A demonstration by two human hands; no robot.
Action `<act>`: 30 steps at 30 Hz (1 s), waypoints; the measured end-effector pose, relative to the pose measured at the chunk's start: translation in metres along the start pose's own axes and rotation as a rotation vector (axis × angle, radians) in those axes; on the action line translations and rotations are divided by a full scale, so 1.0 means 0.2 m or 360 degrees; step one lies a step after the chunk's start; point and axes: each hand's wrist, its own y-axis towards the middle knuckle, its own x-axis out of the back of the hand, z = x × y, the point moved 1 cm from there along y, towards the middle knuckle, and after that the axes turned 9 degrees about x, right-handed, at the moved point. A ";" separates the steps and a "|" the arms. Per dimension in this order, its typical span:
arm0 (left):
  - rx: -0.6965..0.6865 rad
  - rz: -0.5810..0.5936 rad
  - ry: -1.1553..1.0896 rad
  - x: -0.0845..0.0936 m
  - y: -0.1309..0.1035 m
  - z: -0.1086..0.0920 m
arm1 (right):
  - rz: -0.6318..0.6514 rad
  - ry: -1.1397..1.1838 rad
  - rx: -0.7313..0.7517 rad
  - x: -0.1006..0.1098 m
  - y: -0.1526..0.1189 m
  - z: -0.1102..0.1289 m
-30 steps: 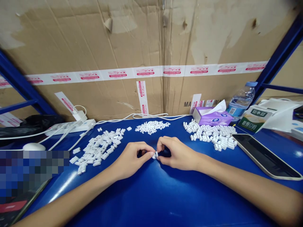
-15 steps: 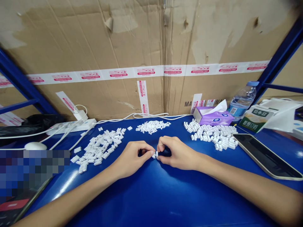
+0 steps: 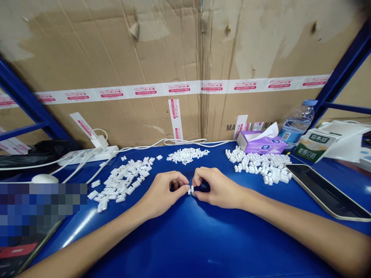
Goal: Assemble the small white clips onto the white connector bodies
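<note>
My left hand (image 3: 169,191) and my right hand (image 3: 217,188) meet above the middle of the blue table. Between their fingertips sits a small white plastic part (image 3: 191,190), pinched from both sides. Its finer shape is too small to make out, and the fingers partly cover it. To the left lies a pile of flat white rectangular plastic pieces (image 3: 127,179). Beyond my hands is a heap of tiny white pieces (image 3: 187,155). On the right, a third pile holds chunkier white plastic parts (image 3: 261,166).
A phone (image 3: 330,192) lies at the right, near a purple tissue pack (image 3: 262,143), a water bottle (image 3: 297,123) and a drink carton (image 3: 315,144). At the left are a power strip (image 3: 89,153) with white cables and a pixelated patch. Cardboard (image 3: 130,58) stands behind the blue table (image 3: 191,247).
My left fingers have shifted slightly on the small white part, with a wider gap showing between thumb and index finger. My right hand has barely moved, and the piles look the same.
</note>
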 end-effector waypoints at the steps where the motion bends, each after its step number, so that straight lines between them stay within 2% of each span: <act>1: -0.0007 0.0007 -0.0004 0.00 0.00 0.00 | 0.0002 -0.0002 0.0003 0.00 0.00 0.00; 12: -0.0129 0.0040 0.0088 0.00 -0.01 0.01 | 0.0004 -0.0002 0.0007 0.01 -0.01 -0.03; 20: -0.0178 0.0012 0.0189 0.00 -0.02 -0.02 | -0.0021 -0.0070 0.0014 0.03 0.01 -0.04; 26: -0.0263 -0.0087 0.0444 0.02 -0.01 0.02 | -0.0029 -0.0133 -0.0005 0.06 0.00 -0.08; 30: -0.0224 -0.0025 0.0645 0.03 -0.02 0.07 | -0.0012 -0.0243 0.0044 0.07 0.00 -0.08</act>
